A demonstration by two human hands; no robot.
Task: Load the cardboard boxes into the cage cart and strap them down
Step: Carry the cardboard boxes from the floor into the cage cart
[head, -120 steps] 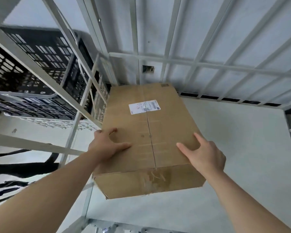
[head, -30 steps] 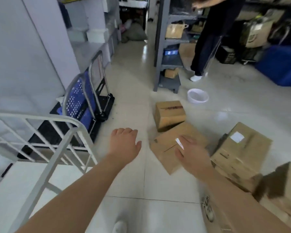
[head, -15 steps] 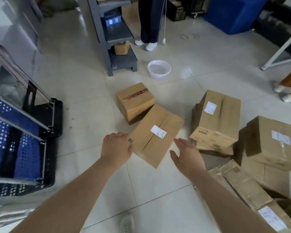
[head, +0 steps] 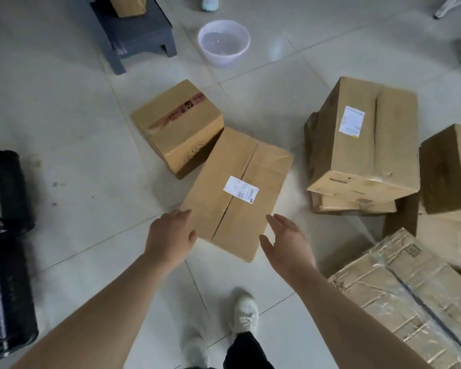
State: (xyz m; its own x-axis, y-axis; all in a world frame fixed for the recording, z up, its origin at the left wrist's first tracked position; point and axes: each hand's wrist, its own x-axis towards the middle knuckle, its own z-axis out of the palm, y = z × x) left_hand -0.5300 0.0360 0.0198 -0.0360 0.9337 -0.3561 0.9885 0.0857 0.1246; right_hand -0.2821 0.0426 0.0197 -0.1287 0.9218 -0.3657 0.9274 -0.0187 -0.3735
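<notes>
left hand (head: 171,238) relaxed, empty | right hand (head: 288,243) spread, empty | cardboard box (head: 213,206) tan, white label (head: 241,192)

— What colour is the long box (head: 234,195)?
— Plain tan, with a white label (head: 241,192). The smaller box (head: 176,123) is the same tan, crossed by reddish-brown printed tape (head: 180,114).
— And the floor (head: 77,102)?
— Pale grey tiles (thin darker grout lines). The basin (head: 224,42) is whitish, the shelf (head: 133,30) dark grey, the shoe (head: 244,315) white, the trouser leg (head: 246,350) black.
</notes>
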